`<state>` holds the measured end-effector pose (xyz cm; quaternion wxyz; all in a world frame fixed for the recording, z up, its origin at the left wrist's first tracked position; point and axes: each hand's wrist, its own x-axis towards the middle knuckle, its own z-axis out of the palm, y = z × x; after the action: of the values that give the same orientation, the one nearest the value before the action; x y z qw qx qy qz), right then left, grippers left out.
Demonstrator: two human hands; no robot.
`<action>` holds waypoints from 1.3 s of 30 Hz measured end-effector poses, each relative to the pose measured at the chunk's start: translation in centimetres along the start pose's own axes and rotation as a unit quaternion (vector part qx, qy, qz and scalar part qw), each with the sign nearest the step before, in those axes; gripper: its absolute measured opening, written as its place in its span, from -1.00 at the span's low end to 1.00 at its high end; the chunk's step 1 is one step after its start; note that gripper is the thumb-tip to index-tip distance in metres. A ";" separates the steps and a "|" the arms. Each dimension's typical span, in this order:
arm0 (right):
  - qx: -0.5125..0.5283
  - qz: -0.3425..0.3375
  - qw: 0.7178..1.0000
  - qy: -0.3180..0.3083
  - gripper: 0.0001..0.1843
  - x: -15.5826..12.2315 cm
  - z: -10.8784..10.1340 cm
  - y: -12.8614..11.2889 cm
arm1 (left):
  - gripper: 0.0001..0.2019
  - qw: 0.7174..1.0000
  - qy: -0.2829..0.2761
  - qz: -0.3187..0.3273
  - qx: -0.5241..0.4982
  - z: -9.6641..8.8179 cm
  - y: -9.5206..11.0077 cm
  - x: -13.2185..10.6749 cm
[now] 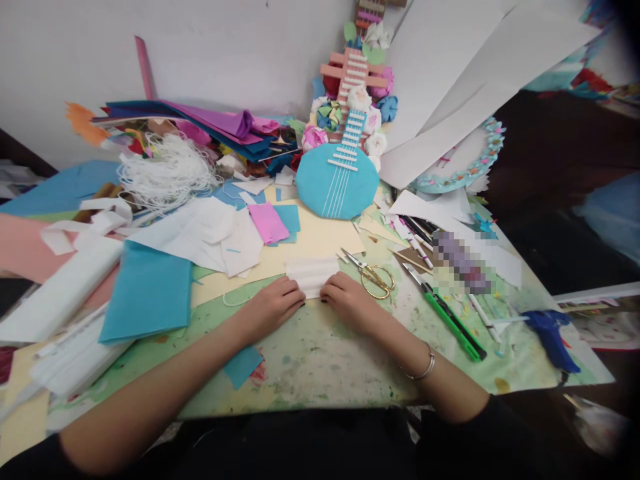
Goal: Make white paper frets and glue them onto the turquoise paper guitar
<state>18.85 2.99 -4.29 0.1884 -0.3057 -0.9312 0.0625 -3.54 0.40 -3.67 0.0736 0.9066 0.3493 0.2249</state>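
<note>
A small sheet of white paper [313, 272] with crosswise creases lies on the table in front of me. My left hand [278, 305] is closed at its near left corner, fingers together on the edge. At the near right corner my right hand [347, 300] holds the sheet the same way, and the thumbs are partly hidden. Gold-handled scissors [376, 277] lie just beyond my right hand. Behind the sheet stands a blue paper instrument [336, 183] with white strings and strips along its neck.
A green utility knife [450, 319] and a blue glue gun [553, 339] lie to the right. Folded blue paper [147, 290], white paper rolls [60, 293] and tangled white string [167, 170] crowd the left. Paper flowers [377, 120] stand at the back.
</note>
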 end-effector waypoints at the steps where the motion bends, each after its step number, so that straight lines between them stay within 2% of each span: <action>1: -0.004 -0.002 1.000 -0.005 -0.82 0.1 0.0 0.1 | -0.78 1.000 0.002 -0.001 0.006 0.0 0.0 0.0; 7: -0.037 -0.002 0.998 -0.041 -0.78 0.6 -0.4 -0.4 | -0.74 0.995 -0.008 0.007 0.101 0.3 0.6 0.3; 13: -0.048 0.079 0.995 -0.049 -0.84 0.6 -1.2 -1.2 | -0.79 0.994 -0.034 -0.095 0.052 0.4 0.9 0.7; 18: -0.040 0.130 0.990 -0.045 -0.88 0.4 -1.0 -0.9 | -0.82 0.983 -0.064 -0.158 0.072 0.2 1.2 0.8; 23: -0.020 0.174 0.984 -0.029 -0.89 0.3 -1.0 -0.6 | -0.87 0.967 -0.066 -0.229 0.087 0.1 1.3 1.1; 28: 0.012 0.202 0.979 -0.004 -0.91 0.3 -1.0 -0.4 | -0.94 0.959 -0.053 -0.269 0.078 0.0 1.3 1.2; 30: 0.028 0.207 0.978 0.010 -0.96 0.2 -0.9 -0.2 | -0.98 0.960 -0.038 -0.271 0.055 0.1 1.2 1.0; 32: 0.043 0.202 0.978 0.019 -0.96 0.1 -1.1 -0.1 | -0.92 0.967 -0.021 -0.253 0.023 0.1 1.0 0.9; 37: 0.074 0.166 0.983 0.026 -0.85 -0.4 -1.6 0.4 | -0.81 0.989 0.003 -0.131 -0.067 0.1 0.5 0.3; 39: 0.086 0.144 0.985 0.044 -0.85 -0.7 -1.8 0.7 | -0.78 0.993 0.004 -0.095 -0.074 0.0 0.4 0.1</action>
<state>20.44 3.17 -3.02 0.2437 -0.4213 -0.8597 0.1551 -3.25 0.19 -3.48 0.1602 0.8604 0.4169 0.2454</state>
